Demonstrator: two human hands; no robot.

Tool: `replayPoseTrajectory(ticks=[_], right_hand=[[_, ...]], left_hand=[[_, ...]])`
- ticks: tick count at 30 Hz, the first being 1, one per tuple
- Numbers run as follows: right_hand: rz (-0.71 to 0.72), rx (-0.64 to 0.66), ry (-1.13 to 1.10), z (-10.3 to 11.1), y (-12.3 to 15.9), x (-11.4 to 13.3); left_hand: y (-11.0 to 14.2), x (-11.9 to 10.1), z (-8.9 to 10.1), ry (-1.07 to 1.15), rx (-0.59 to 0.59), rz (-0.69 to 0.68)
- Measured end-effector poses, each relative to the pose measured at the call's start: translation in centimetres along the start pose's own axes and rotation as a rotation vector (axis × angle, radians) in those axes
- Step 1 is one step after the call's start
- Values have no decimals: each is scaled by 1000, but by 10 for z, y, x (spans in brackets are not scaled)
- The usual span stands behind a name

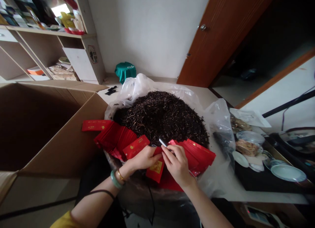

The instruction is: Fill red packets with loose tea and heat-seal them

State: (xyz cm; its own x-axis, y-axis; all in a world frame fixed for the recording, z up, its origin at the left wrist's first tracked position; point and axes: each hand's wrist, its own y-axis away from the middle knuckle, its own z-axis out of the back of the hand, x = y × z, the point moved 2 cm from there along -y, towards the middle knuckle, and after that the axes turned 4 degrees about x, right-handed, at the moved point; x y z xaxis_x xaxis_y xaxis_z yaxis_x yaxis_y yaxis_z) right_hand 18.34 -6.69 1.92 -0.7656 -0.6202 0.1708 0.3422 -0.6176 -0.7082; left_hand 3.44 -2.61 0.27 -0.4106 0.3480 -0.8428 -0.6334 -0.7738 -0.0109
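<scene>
Plastic bag (220, 118): heaped dark leaves (162, 113) | left fingers (155, 158), right fingers (170, 154): clamped on red packet (158, 150)

Beneath and beyond the fingers (169, 154) — on a white table (268, 198) — a translucent plastic bag (221, 119), heaped with dark leaves (167, 114), is laid open. A black tray (256, 184) is set to their right; small black pieces (111, 90) are scattered beyond them, leftward.
</scene>
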Motion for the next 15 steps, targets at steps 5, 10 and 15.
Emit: replayPoseTrajectory(ticks=[5, 10, 15], right_hand=[[23, -21, -30, -1, -1, 0], [-6, -34, -85, 0, -4, 1], [-36, 24, -132, -3, -3, -1]], left_hand=[[1, 0, 1, -18, 1, 25], [1, -2, 2, -47, 4, 21], [1, -1, 2, -161, 24, 20]])
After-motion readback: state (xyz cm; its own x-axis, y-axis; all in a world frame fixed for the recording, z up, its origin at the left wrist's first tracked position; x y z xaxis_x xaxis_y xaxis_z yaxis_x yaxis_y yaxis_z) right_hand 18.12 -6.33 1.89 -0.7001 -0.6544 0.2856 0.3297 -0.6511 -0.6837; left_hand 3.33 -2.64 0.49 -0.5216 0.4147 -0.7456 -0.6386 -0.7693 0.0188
